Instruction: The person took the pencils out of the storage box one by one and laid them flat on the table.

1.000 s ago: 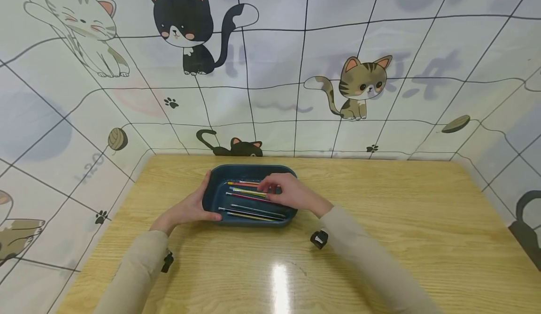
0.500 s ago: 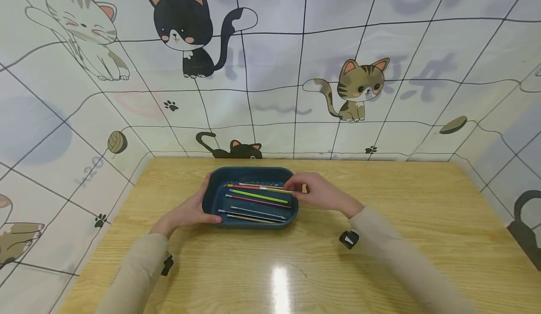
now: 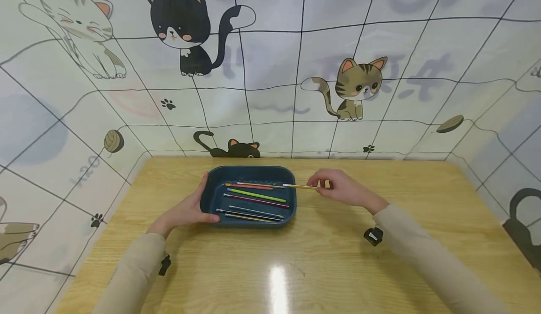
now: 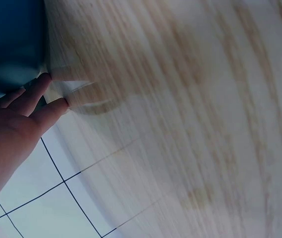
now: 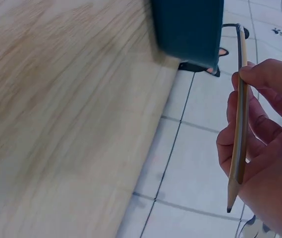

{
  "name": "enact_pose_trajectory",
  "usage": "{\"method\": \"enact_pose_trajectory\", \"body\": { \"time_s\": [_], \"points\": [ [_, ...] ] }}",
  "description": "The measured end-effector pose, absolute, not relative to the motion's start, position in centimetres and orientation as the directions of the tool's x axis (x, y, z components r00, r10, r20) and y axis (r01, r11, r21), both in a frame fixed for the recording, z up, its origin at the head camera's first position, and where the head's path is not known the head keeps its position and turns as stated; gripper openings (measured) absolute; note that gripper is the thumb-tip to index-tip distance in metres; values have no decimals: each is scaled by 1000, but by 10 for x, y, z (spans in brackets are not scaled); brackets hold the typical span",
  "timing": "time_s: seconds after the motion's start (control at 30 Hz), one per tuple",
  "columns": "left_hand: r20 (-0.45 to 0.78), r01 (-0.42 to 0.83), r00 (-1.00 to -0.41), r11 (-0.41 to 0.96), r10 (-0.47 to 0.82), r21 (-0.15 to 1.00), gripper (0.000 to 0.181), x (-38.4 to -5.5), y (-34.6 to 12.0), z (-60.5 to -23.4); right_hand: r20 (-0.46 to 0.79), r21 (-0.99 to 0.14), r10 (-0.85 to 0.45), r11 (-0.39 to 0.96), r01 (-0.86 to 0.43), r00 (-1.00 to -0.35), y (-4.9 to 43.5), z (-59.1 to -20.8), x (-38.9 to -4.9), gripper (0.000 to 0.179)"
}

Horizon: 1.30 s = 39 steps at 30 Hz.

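A dark blue tray (image 3: 249, 174) stands near the table's back edge with several pencils in it, among them a yellow-green pencil (image 3: 256, 195), a dark red pencil (image 3: 258, 201) and an orange pencil (image 3: 249, 186). My left hand (image 3: 192, 208) rests against the tray's left end, thumb along the front corner. The left wrist view shows its fingers extended beside the tray wall (image 4: 12, 39). My right hand (image 3: 340, 187) pinches a yellow and dark striped pencil (image 5: 242, 119) between thumb and fingers. Its pale end reaches over the tray's right rim; its sharpened tip lies towards my palm.
The wooden table (image 3: 236, 267) extends in front of and to both sides of the tray. Directly behind it hangs a cloth backdrop (image 3: 274, 70) printed with cats and grid lines, which also runs along both sides.
My right hand has drawn the striped pencil out of the tray towards the right, past the rim. My left hand and the tray keep their place.
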<state>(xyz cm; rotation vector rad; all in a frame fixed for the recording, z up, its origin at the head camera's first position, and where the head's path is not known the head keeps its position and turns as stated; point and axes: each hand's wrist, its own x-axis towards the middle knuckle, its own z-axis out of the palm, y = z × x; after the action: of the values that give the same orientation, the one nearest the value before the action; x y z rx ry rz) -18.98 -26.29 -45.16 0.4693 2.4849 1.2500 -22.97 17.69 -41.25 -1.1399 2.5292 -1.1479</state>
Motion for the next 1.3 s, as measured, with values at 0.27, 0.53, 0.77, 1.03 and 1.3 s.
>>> {"method": "enact_pose_trajectory", "body": {
  "time_s": [0.27, 0.53, 0.77, 1.03, 1.3],
  "points": [
    [-128, 156, -891, 558, 436, 815, 132, -189, -263, -448, 161, -709, -654, 445, -548, -739, 199, -421, -230, 22],
    [-140, 136, -895, 557, 424, 819, 131, -190, -261, -453, 134, -699, -629, 487, -523, -765, 219, -432, -238, 21],
    [-151, 130, -892, 562, 426, 817, 130, -190, -262, -452, 78, -732, -633, 488, -476, -770, 227, -442, -241, 20],
    [-140, 140, -899, 575, 416, 806, 130, -191, -264, -449, 147, -705, -634, 471, -530, -760, 231, -454, -253, 22],
    [-140, 137, -891, 550, 432, 824, 130, -190, -263, -453, -15, -694, -528, 616, -371, -849, 238, -465, -265, 20]
  ]
}}
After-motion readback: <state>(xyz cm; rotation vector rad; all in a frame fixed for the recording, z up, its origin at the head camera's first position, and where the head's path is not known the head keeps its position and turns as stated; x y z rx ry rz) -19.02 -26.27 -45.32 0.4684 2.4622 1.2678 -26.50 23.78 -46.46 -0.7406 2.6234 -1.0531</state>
